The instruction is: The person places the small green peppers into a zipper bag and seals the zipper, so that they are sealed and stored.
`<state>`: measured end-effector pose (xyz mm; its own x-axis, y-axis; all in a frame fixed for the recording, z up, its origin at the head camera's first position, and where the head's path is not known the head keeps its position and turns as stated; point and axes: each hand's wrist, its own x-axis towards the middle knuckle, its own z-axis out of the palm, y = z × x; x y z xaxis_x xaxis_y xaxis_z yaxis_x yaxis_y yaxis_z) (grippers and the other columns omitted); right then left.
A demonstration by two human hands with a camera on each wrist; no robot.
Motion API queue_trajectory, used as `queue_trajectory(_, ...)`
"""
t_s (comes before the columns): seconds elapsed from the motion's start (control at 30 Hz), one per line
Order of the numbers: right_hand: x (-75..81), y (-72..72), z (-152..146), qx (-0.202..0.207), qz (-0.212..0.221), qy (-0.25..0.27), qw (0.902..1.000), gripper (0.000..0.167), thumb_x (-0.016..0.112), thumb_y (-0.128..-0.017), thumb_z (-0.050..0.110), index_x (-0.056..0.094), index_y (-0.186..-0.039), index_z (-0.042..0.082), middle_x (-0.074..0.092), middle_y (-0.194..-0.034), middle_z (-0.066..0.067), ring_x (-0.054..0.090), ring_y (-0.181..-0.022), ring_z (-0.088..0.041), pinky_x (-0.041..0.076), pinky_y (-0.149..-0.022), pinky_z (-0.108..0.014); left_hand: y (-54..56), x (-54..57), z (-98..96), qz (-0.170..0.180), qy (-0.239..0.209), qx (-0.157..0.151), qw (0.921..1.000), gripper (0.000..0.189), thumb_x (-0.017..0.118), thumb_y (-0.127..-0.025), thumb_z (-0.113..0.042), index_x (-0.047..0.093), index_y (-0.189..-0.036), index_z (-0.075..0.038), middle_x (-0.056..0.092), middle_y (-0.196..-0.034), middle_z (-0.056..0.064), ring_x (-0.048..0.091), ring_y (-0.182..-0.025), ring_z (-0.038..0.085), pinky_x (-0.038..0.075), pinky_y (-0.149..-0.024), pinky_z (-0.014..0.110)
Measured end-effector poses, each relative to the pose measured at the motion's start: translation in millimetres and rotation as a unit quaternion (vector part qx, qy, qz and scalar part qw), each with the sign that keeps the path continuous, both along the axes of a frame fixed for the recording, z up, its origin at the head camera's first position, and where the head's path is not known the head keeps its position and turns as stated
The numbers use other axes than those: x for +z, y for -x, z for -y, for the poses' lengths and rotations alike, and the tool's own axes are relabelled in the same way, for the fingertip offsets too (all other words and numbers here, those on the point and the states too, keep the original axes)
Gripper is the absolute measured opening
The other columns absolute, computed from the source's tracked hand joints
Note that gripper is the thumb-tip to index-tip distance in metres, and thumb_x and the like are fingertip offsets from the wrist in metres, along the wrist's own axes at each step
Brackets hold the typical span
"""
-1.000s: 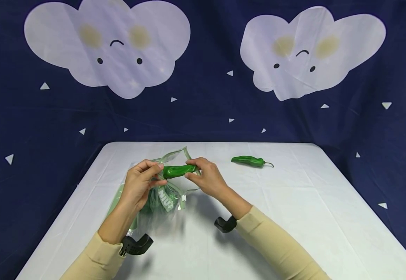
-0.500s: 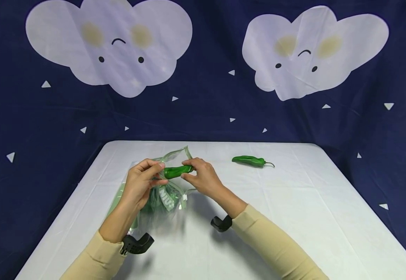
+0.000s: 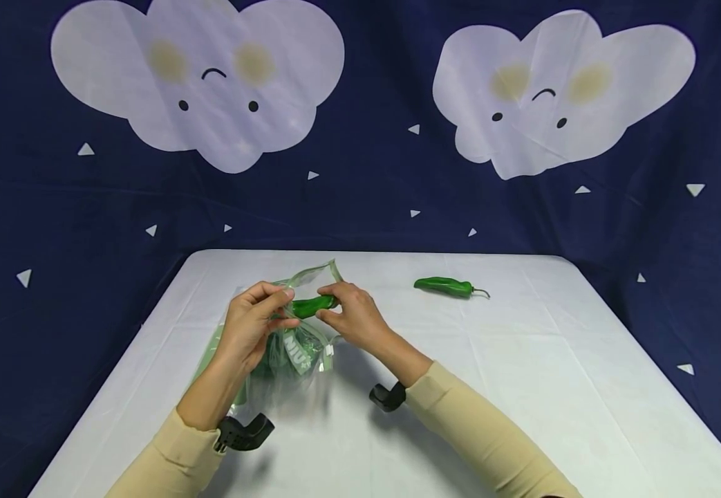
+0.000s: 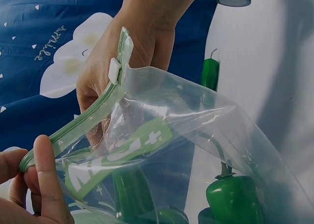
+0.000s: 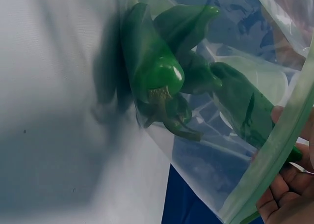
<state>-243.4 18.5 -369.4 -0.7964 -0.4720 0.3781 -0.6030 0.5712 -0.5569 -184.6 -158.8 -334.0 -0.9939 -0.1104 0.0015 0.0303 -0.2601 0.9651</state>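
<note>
In the head view, my left hand [image 3: 249, 325] pinches the rim of a clear zip bag [image 3: 298, 349] with green print. My right hand [image 3: 355, 315] grips one end of a green chili pepper [image 3: 312, 306], whose other end reaches into the bag's open mouth. Through the plastic, the right wrist view shows that pepper [image 5: 245, 106] running down to my right fingers. Several more peppers lie inside, among them one with a curved stem [image 5: 158, 75]. In the left wrist view, my left fingers [image 4: 46, 175] hold the green zip strip; the white slider [image 4: 114, 70] sits near its far end.
Another green chili pepper [image 3: 444, 286] lies on the white table [image 3: 497, 387], right of my hands. A flat green-printed plastic piece [image 3: 207, 356] rests beneath my left forearm. A dark blue cloth with clouds [image 3: 360, 159] hangs behind the table.
My right hand has moved a little left, pushing the pepper further into the bag, so less of it shows between the hands. My left hand stays nearly still on the rim.
</note>
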Motion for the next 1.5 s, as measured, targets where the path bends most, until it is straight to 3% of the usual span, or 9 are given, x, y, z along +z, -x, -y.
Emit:
queue_trajectory(0.6,5.1,-8.0,5,0.016,0.032,-0.003,0.9994,0.037,0.069,-0.087,0.023,0.061,-0.121,0.012,0.064,-0.12,-0.004,0.064,-0.101,-0.019,0.058,-0.081,-0.033,1.7,-1.0,1.4,-0.005,-0.006,0.005,1.0,0.015,0.066,-0.087,-0.006,0.064,-0.075,-0.015,0.059,-0.078,-0.003,0.055,-0.063,0.008,0.064,-0.06,0.026)
queue_trajectory(1.23,11.9,-10.4,-22,0.006,-0.015,0.041,0.999,0.037,0.072,-0.084,0.021,0.063,-0.117,0.009,0.066,-0.111,-0.005,0.065,-0.097,-0.019,0.058,-0.082,-0.037,-0.6,-0.9,-0.3,-0.005,-0.009,0.009,0.9999,0.015,0.066,-0.087,-0.006,0.064,-0.075,-0.015,0.058,-0.077,-0.003,0.055,-0.06,0.008,0.064,-0.059,0.027)
queue_trajectory(1.5,11.7,-8.4,-41,-0.003,-0.038,0.068,0.997,0.037,0.075,-0.081,0.019,0.064,-0.115,0.008,0.067,-0.108,-0.006,0.065,-0.095,-0.02,0.057,-0.071,-0.033,0.8,-2.0,-1.0,-0.002,-0.015,0.011,0.9998,0.015,0.067,-0.086,-0.005,0.064,-0.075,-0.014,0.058,-0.078,-0.003,0.056,-0.06,0.008,0.064,-0.059,0.027)
